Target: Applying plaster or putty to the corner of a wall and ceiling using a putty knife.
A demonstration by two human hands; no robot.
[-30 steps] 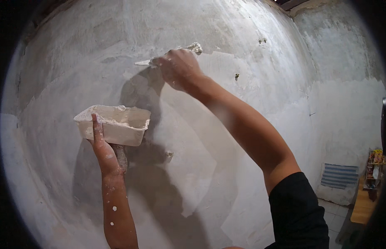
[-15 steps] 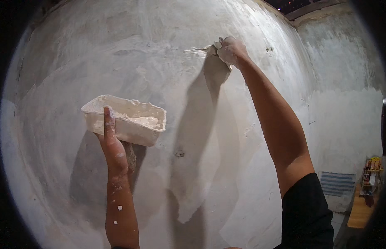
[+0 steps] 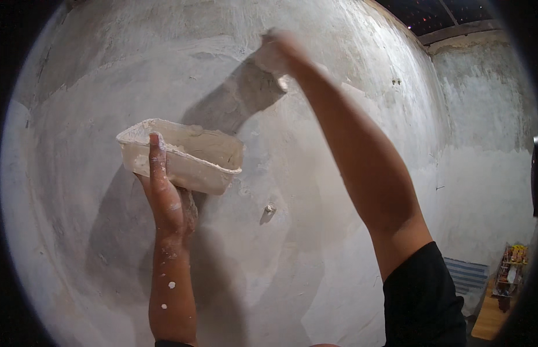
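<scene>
My left hand [image 3: 166, 202] grips a pale plastic tub [image 3: 202, 174] from beneath, its thumb over the near side. White paste coats the tub's rim and inner walls. Higher up and to the right, my right hand [image 3: 283, 51] is closed and smeared by motion against the grey plastered wall [image 3: 344, 225]. It holds a putty knife, of which only a pale blade edge [image 3: 283, 84] shows below the fingers; the hand hides the rest. Paste spots dot my left forearm.
A small stub [image 3: 270, 208] juts from the wall below the tub's right end. At the lower right stand a wooden table [image 3: 490, 315], a rack of small items [image 3: 510, 272] and a blue striped panel [image 3: 467, 277]. Another wall meets this one at the right.
My right hand has swept left and upward along the wall, its shadow swinging left. The tub stays in my left hand, with its inside now more shaded. The view has shifted slightly.
</scene>
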